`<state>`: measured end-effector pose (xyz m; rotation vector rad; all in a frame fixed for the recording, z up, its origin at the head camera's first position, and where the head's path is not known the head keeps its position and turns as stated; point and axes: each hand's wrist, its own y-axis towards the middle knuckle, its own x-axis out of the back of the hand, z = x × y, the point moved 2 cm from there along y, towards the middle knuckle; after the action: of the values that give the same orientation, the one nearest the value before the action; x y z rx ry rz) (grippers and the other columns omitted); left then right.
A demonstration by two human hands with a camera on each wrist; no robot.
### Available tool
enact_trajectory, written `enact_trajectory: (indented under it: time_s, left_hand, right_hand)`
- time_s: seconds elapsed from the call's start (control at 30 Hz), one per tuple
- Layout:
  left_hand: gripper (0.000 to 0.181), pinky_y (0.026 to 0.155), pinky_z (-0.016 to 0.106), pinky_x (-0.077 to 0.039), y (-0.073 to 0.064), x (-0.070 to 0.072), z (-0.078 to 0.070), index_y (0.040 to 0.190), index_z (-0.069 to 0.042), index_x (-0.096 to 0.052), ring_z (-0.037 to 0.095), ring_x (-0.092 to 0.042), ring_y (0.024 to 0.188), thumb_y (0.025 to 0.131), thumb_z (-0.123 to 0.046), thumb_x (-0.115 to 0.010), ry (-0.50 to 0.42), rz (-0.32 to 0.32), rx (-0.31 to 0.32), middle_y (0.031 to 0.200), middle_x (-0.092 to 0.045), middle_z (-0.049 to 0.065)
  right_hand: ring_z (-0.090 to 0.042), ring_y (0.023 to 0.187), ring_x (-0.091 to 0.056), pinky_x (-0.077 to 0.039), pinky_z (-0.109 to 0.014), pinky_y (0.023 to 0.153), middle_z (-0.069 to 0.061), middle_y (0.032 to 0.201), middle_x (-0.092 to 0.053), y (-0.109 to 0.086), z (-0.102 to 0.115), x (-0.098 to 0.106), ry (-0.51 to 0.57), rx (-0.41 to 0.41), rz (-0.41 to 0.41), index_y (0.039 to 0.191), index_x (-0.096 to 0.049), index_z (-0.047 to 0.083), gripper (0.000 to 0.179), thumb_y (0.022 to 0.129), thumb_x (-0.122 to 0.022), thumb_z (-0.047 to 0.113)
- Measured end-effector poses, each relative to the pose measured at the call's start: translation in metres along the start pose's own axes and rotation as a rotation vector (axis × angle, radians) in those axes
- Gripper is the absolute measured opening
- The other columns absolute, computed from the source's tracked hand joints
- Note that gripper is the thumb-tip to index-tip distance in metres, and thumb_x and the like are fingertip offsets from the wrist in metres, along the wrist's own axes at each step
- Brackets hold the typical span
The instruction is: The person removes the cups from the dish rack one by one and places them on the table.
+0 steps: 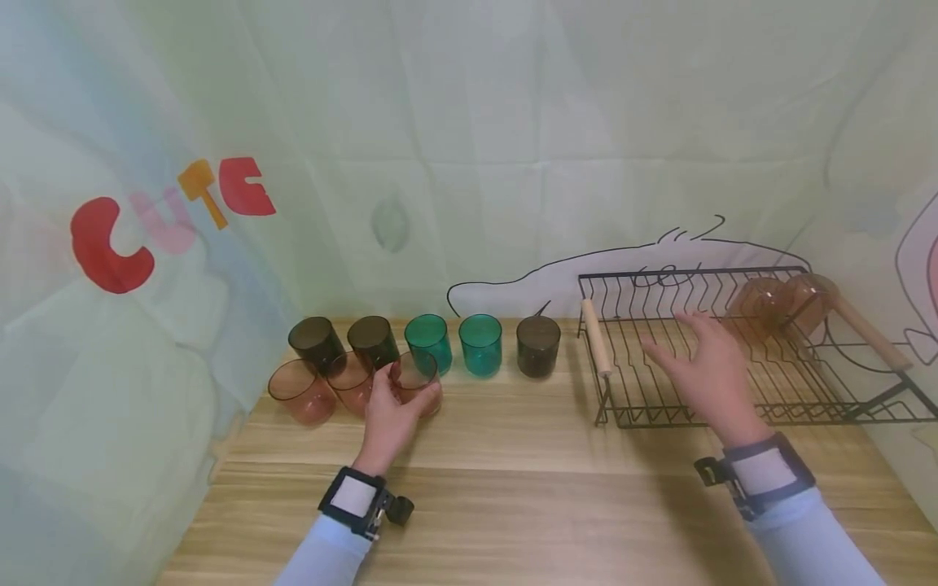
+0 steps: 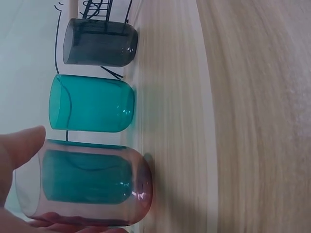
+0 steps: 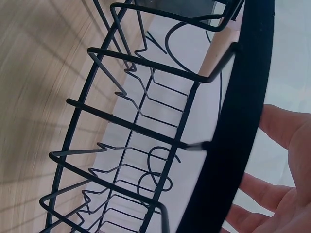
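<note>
My left hand [image 1: 390,419] grips a clear pink glass [image 2: 144,187], thumb on the near side and fingers on the far side near its rim. In the head view, that glass is at the right end of a front row, beside two more pink glasses [image 1: 304,399]. Behind stand two teal glasses [image 1: 481,348] and three dark grey-brown ones [image 1: 538,350]. Over the black wire dish rack [image 1: 689,271] hovers my right hand [image 1: 712,376], thumb and fingers spread, holding nothing. Two pinkish-brown glasses [image 1: 762,305] sit tilted at the rack's right end.
Wooden handles [image 1: 597,338] flank the rack on both sides. A light wood-grain table [image 1: 498,505] carries everything. Directly behind it hangs a printed cloth backdrop [image 1: 469,163], which also closes off the left and right sides.
</note>
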<state>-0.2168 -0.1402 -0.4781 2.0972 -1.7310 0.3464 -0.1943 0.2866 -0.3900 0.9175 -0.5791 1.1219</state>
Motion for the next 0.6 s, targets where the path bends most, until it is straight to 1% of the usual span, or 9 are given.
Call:
enact_trajectory:
  time_s: [0.17,0.3,0.4,0.47,0.6]
  left_hand:
    - [0.087,0.103,0.035,-0.028,-0.001,0.001,0.0,0.139,-0.005,-0.026,0.017,-0.034,0.125,0.077,-0.045,-0.072,0.01,0.014,0.01,0.138,-0.038,0.012]
    - [0.097,0.105,0.038,-0.026,-0.003,0.002,-0.004,0.143,-0.002,-0.018,0.021,-0.031,0.129,0.077,-0.049,-0.071,0.035,0.016,0.008,0.142,-0.033,0.018]
    - [0.101,0.105,0.039,-0.024,-0.006,0.004,-0.013,0.145,0.0,-0.014,0.024,-0.028,0.131,0.077,-0.05,-0.071,0.06,0.003,-0.013,0.144,-0.028,0.021]
    - [0.102,0.105,0.039,-0.025,-0.008,0.006,-0.02,0.145,0.0,-0.014,0.024,-0.028,0.131,0.077,-0.049,-0.071,0.079,-0.015,-0.033,0.144,-0.027,0.02]
    - [0.102,0.103,0.038,-0.027,-0.014,0.009,-0.039,0.145,-0.003,-0.016,0.024,-0.028,0.13,0.075,-0.053,-0.07,0.11,-0.047,-0.078,0.143,-0.028,0.018]
  right_hand:
    - [-0.04,0.129,-0.029,-0.021,-0.059,0.102,-0.022,0.141,-0.035,0.0,0.0,0.001,-0.01,0.007,-0.001,0.137,-0.041,0.004,0.083,0.083,-0.054,0.065]
    - [-0.04,0.128,-0.031,-0.023,-0.058,0.101,-0.023,0.139,-0.036,0.001,0.001,0.002,-0.014,0.02,-0.012,0.135,-0.043,0.003,0.082,0.082,-0.055,0.064]
    - [-0.04,0.124,-0.035,-0.028,-0.057,0.099,-0.023,0.137,-0.039,0.002,0.001,0.004,-0.01,0.031,-0.024,0.134,-0.044,0.003,0.081,0.081,-0.057,0.064]
    - [-0.04,0.122,-0.037,-0.03,-0.057,0.098,-0.023,0.136,-0.04,0.003,0.0,0.005,-0.013,0.032,-0.029,0.134,-0.044,0.003,0.082,0.081,-0.057,0.064]
    - [-0.041,0.126,-0.032,-0.027,-0.058,0.099,-0.023,0.14,-0.035,0.005,-0.001,0.01,-0.019,0.025,-0.017,0.136,-0.042,0.002,0.083,0.081,-0.056,0.064]
